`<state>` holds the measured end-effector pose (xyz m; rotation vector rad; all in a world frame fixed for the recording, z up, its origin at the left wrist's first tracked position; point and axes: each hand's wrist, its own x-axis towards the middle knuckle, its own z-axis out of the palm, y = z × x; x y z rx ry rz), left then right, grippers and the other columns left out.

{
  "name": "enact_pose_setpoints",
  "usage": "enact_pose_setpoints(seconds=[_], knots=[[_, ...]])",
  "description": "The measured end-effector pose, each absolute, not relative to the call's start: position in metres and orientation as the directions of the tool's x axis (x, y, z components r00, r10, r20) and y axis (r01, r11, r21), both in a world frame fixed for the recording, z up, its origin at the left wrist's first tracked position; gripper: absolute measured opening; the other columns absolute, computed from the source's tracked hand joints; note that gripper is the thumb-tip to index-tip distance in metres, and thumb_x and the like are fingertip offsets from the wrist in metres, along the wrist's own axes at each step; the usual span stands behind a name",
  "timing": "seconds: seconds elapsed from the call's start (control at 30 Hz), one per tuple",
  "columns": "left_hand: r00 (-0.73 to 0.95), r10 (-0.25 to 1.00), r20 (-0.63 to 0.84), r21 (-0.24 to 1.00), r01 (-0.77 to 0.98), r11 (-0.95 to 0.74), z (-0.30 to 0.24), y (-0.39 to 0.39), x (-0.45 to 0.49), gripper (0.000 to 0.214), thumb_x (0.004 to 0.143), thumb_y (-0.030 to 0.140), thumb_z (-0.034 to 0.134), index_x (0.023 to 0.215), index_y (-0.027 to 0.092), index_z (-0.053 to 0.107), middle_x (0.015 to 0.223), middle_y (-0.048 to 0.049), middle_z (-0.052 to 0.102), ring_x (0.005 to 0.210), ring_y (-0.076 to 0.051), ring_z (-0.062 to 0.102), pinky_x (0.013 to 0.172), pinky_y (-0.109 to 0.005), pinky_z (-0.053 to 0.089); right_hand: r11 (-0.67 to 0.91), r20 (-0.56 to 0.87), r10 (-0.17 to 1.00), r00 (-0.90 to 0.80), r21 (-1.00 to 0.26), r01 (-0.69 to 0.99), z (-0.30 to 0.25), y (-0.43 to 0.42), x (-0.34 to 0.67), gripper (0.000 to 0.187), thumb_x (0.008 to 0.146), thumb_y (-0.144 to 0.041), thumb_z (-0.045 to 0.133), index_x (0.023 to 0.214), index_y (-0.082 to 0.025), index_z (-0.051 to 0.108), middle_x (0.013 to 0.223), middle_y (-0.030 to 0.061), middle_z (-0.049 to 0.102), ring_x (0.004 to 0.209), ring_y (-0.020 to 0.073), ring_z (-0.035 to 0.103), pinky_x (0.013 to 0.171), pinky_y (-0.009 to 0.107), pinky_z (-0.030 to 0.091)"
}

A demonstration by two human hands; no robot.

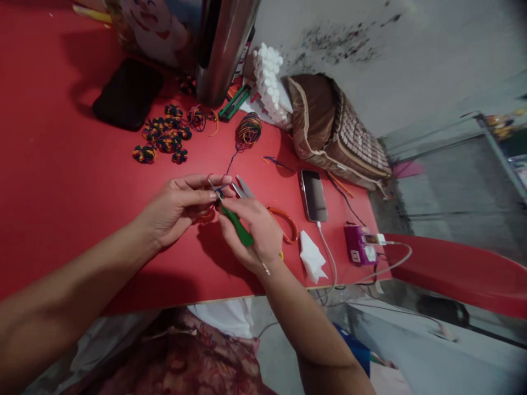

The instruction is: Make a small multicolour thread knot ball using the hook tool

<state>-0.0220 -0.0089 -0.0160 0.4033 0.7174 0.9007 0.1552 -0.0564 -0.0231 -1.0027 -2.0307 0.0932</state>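
Observation:
My right hand [257, 227] is closed around the green handle of a crochet hook [237, 225], whose metal end points into the work at my left fingers. My left hand [185, 206] pinches a small dark piece of crochet [219, 193], mostly covered by fingers, with yarn looped over the raised fingers. From there a strand runs up to a multicoloured yarn ball [249, 130]. Scissors with orange handles [290, 225] lie partly beneath my right hand, their blades showing above it. Several finished-looking crocheted flowers [167, 134] in dark and orange yarn lie farther left.
A dark pouch-like object [129, 94], a metal cylinder [224, 52] and a green box cutter [234, 102] sit toward the back. At right are a phone [313, 196] on a cable, crumpled white paper [312, 257], a purple box [359, 245] and a brown bag [337, 129].

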Motion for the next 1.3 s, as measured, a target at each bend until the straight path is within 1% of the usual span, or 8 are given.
enact_pose_setpoints(seconds=[0.1, 0.33, 0.53, 0.63, 0.83, 0.97, 1.13, 1.3], knots=[[0.429, 0.808, -0.404, 0.521, -0.619, 0.588, -0.014, -0.011, -0.019, 0.027, 0.077, 0.007, 0.069, 0.096, 0.01, 0.087, 0.094, -0.0122, 0.085, 0.084, -0.018, 0.078, 0.075, -0.024, 0.062, 0.728, 0.708, 0.569, -0.419, -0.197, 0.657, -0.038, -0.052, 0.153, 0.044, 0.1, -0.012, 0.068, 0.142, -0.02, 0.064, 0.116, 0.0083, 0.084, 0.109, 0.0195, 0.078, 0.1, 0.033, 0.065], [0.366, 0.858, -0.361, 0.601, -0.612, 0.514, -0.023, -0.008, -0.017, 0.014, 0.086, 0.014, 0.08, 0.099, 0.01, 0.086, 0.085, -0.0085, 0.082, 0.079, -0.014, 0.076, 0.077, -0.021, 0.061, 0.645, 0.356, 0.723, -0.592, -0.04, 0.763, -0.027, -0.063, 0.159, 0.049, 0.107, -0.009, 0.045, 0.153, -0.019, 0.057, 0.136, 0.0159, 0.075, 0.121, 0.028, 0.071, 0.1, 0.046, 0.064], [0.438, 0.841, -0.318, 0.683, -0.509, 0.524, -0.03, 0.0, -0.022, 0.021, 0.086, 0.025, 0.083, 0.1, 0.01, 0.086, 0.081, -0.0099, 0.081, 0.07, -0.016, 0.074, 0.065, -0.024, 0.06, 0.234, 0.163, 0.96, -0.226, -0.036, 0.971, -0.008, -0.087, 0.227, 0.052, 0.098, -0.017, 0.057, 0.148, -0.004, 0.057, 0.136, 0.0306, 0.064, 0.12, 0.0397, 0.068, 0.104, 0.061, 0.062], [0.459, 0.844, -0.277, 0.714, -0.489, 0.5, -0.031, 0.003, -0.022, 0.028, 0.088, 0.034, 0.082, 0.102, 0.009, 0.084, 0.079, -0.0114, 0.08, 0.067, -0.017, 0.073, 0.055, -0.023, 0.054, 0.148, -0.092, 0.983, -0.156, -0.093, 0.985, -0.001, -0.09, 0.246, 0.061, 0.094, -0.018, 0.059, 0.153, -0.002, 0.053, 0.137, 0.0305, 0.061, 0.118, 0.0393, 0.07, 0.104, 0.058, 0.062], [0.415, 0.874, -0.251, 0.778, -0.451, 0.438, -0.025, 0.001, -0.021, 0.021, 0.092, 0.03, 0.075, 0.1, 0.011, 0.079, 0.078, -0.0103, 0.078, 0.057, -0.016, 0.07, 0.048, -0.023, 0.048, 0.135, -0.3, 0.941, -0.155, -0.086, 0.987, 0.014, -0.09, 0.228, 0.077, 0.085, -0.024, 0.065, 0.159, -0.008, 0.047, 0.137, 0.0286, 0.062, 0.126, 0.0413, 0.067, 0.107, 0.057, 0.058], [0.389, 0.886, -0.251, 0.798, -0.435, 0.417, -0.021, 0.001, -0.021, 0.017, 0.09, 0.026, 0.074, 0.099, 0.013, 0.077, 0.074, -0.0093, 0.078, 0.053, -0.016, 0.067, 0.05, -0.026, 0.055, 0.059, -0.365, 0.93, -0.045, 0.028, 0.998, 0.013, -0.082, 0.222, 0.077, 0.084, -0.019, 0.058, 0.16, -0.007, 0.044, 0.121, 0.0273, 0.07, 0.097, 0.034, 0.072, 0.085, 0.045, 0.056], [0.384, 0.892, -0.238, 0.823, -0.409, 0.395, -0.023, 0.001, -0.021, 0.017, 0.087, 0.02, 0.074, 0.101, 0.013, 0.076, 0.073, -0.0091, 0.079, 0.05, -0.014, 0.062, 0.052, -0.027, 0.057, 0.058, -0.379, 0.925, -0.023, 0.082, 0.995, 0.012, -0.078, 0.23, 0.064, 0.087, -0.03, 0.057, 0.148, -0.012, 0.054, 0.106, 0.02, 0.077, 0.072, 0.0254, 0.065, 0.063, 0.033, 0.035], [0.435, 0.869, -0.237, 0.829, -0.377, 0.414, -0.028, 0.0, -0.022, 0.027, 0.087, 0.023, 0.08, 0.111, 0.013, 0.072, 0.078, -0.0084, 0.081, 0.06, -0.02, 0.074, 0.058, -0.031, 0.061, -0.02, -0.249, 0.968, -0.013, -0.13, 0.991, 0.001, -0.084, 0.251, 0.05, 0.092, -0.036, 0.058, 0.136, -0.013, 0.06, 0.079, 0.0078, 0.072, 0.065, 0.0224, 0.062, 0.059, 0.031, 0.034]])
